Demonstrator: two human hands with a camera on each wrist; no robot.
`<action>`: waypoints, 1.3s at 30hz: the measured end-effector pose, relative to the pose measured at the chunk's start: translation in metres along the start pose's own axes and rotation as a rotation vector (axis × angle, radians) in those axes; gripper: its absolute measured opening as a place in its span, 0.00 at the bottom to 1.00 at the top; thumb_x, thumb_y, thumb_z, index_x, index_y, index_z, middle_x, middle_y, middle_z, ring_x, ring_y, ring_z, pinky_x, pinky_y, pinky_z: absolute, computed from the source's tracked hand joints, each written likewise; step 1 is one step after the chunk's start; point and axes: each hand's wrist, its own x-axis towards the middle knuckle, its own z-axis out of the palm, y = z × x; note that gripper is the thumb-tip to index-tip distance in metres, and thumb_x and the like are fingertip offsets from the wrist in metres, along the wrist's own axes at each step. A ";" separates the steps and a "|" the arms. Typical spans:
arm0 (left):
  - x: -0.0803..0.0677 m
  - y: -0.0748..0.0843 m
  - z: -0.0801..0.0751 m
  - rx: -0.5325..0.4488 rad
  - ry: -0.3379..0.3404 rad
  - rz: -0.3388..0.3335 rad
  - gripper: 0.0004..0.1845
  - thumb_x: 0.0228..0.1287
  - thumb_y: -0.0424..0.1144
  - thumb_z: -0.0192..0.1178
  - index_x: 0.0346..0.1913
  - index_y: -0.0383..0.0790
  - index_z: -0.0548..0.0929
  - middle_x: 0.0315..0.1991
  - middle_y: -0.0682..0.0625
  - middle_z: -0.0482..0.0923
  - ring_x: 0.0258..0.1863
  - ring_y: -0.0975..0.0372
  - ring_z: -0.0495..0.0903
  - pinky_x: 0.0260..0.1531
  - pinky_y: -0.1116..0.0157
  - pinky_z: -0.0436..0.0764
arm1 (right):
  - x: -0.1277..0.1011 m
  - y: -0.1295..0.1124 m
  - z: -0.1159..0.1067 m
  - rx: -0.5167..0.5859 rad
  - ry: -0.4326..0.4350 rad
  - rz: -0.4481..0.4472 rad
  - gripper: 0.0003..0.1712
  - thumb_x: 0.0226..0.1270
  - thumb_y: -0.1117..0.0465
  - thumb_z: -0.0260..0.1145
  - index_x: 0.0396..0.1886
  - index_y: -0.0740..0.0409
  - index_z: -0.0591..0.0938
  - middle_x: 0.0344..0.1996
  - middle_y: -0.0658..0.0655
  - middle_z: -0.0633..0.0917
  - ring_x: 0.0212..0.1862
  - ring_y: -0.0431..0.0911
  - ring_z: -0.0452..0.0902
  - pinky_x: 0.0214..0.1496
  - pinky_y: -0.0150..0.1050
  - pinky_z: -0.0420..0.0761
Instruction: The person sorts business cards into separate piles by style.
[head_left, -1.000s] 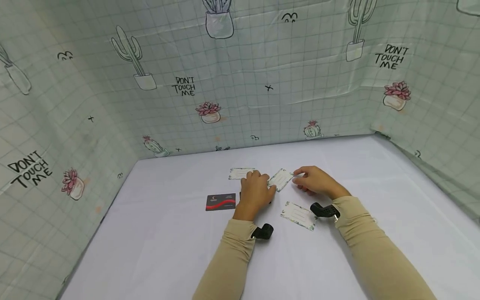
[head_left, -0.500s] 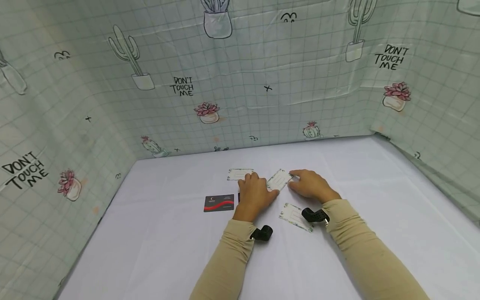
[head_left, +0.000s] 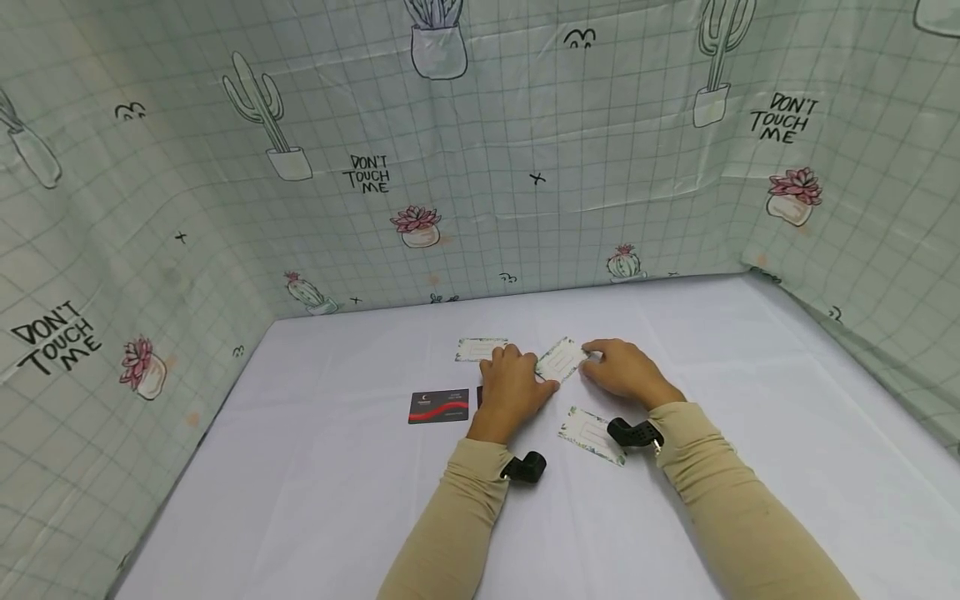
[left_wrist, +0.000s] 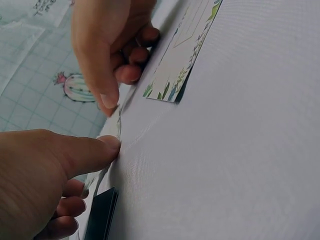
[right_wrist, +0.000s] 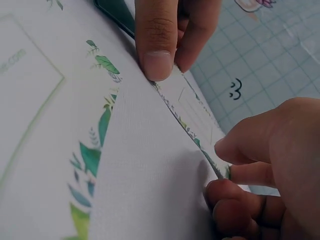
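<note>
The left hand [head_left: 512, 390] and right hand [head_left: 628, 370] pinch opposite ends of one floral-bordered card [head_left: 561, 360]; a red-striped black card [head_left: 438, 407] lies nearby.

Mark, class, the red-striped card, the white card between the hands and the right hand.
Red-striped card [head_left: 438, 407], head view: middle of its face.
In-between white card [head_left: 561, 359], head view: middle of its face.
Right hand [head_left: 628, 368], head view: its back.

Cloth [head_left: 480, 117] past table's [head_left: 315, 500] left edge, far edge, far-right corner: "DON'T TOUCH ME" each. Nearest card [right_wrist: 30, 125]: ".com".
</note>
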 end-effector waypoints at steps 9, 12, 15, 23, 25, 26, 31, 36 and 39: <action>-0.002 -0.003 -0.002 -0.031 0.031 0.022 0.28 0.61 0.60 0.68 0.59 0.46 0.84 0.52 0.47 0.79 0.53 0.54 0.74 0.50 0.50 0.71 | -0.001 0.005 0.002 0.238 0.085 -0.004 0.20 0.75 0.57 0.59 0.59 0.62 0.80 0.23 0.54 0.82 0.22 0.45 0.75 0.26 0.40 0.75; -0.003 -0.004 -0.002 -0.037 0.047 0.033 0.29 0.61 0.59 0.69 0.60 0.47 0.83 0.51 0.48 0.80 0.52 0.54 0.75 0.49 0.51 0.71 | 0.000 0.004 0.003 0.316 0.123 0.010 0.16 0.76 0.59 0.58 0.55 0.62 0.81 0.26 0.55 0.84 0.22 0.45 0.76 0.25 0.39 0.77; -0.004 -0.006 -0.002 -0.049 0.071 0.041 0.28 0.60 0.57 0.70 0.60 0.47 0.83 0.50 0.48 0.81 0.51 0.55 0.76 0.48 0.51 0.71 | 0.001 0.003 0.005 0.373 0.166 -0.004 0.13 0.76 0.62 0.59 0.51 0.65 0.82 0.28 0.57 0.86 0.23 0.45 0.77 0.24 0.37 0.78; -0.004 -0.010 -0.003 -0.106 0.095 0.092 0.29 0.62 0.57 0.68 0.62 0.45 0.83 0.50 0.49 0.80 0.51 0.56 0.76 0.46 0.53 0.71 | -0.003 0.001 0.001 0.439 0.204 -0.007 0.15 0.75 0.65 0.57 0.53 0.68 0.81 0.31 0.61 0.87 0.29 0.47 0.81 0.28 0.36 0.80; -0.005 -0.010 -0.004 -0.114 0.075 0.098 0.31 0.61 0.59 0.68 0.62 0.45 0.83 0.49 0.49 0.80 0.50 0.56 0.76 0.46 0.53 0.71 | -0.005 0.002 -0.001 0.442 0.184 -0.004 0.16 0.74 0.64 0.57 0.55 0.67 0.81 0.31 0.60 0.87 0.28 0.47 0.81 0.28 0.37 0.80; -0.006 -0.011 -0.004 -0.117 0.063 0.100 0.32 0.60 0.60 0.68 0.62 0.45 0.83 0.49 0.49 0.80 0.49 0.57 0.76 0.47 0.52 0.71 | -0.005 0.002 -0.001 0.444 0.175 -0.003 0.16 0.74 0.64 0.57 0.56 0.67 0.81 0.31 0.60 0.87 0.28 0.47 0.81 0.28 0.37 0.80; -0.011 -0.013 -0.005 -0.139 0.002 0.114 0.33 0.59 0.62 0.68 0.62 0.47 0.83 0.48 0.50 0.80 0.48 0.58 0.75 0.47 0.52 0.71 | -0.012 0.004 -0.002 0.455 0.126 0.015 0.17 0.74 0.63 0.58 0.57 0.67 0.80 0.30 0.58 0.88 0.27 0.46 0.80 0.28 0.37 0.80; -0.013 -0.015 -0.005 -0.121 -0.023 0.148 0.32 0.60 0.61 0.67 0.64 0.48 0.81 0.49 0.50 0.79 0.49 0.58 0.75 0.47 0.52 0.71 | -0.021 0.003 -0.003 0.421 0.098 0.004 0.18 0.72 0.63 0.59 0.56 0.67 0.80 0.28 0.57 0.87 0.24 0.46 0.78 0.25 0.37 0.76; -0.014 -0.016 -0.006 -0.113 -0.040 0.167 0.32 0.61 0.60 0.67 0.65 0.49 0.81 0.50 0.51 0.79 0.49 0.58 0.75 0.48 0.53 0.71 | -0.026 0.002 -0.003 0.402 0.084 -0.013 0.18 0.72 0.63 0.60 0.56 0.68 0.80 0.27 0.56 0.87 0.24 0.45 0.77 0.25 0.36 0.76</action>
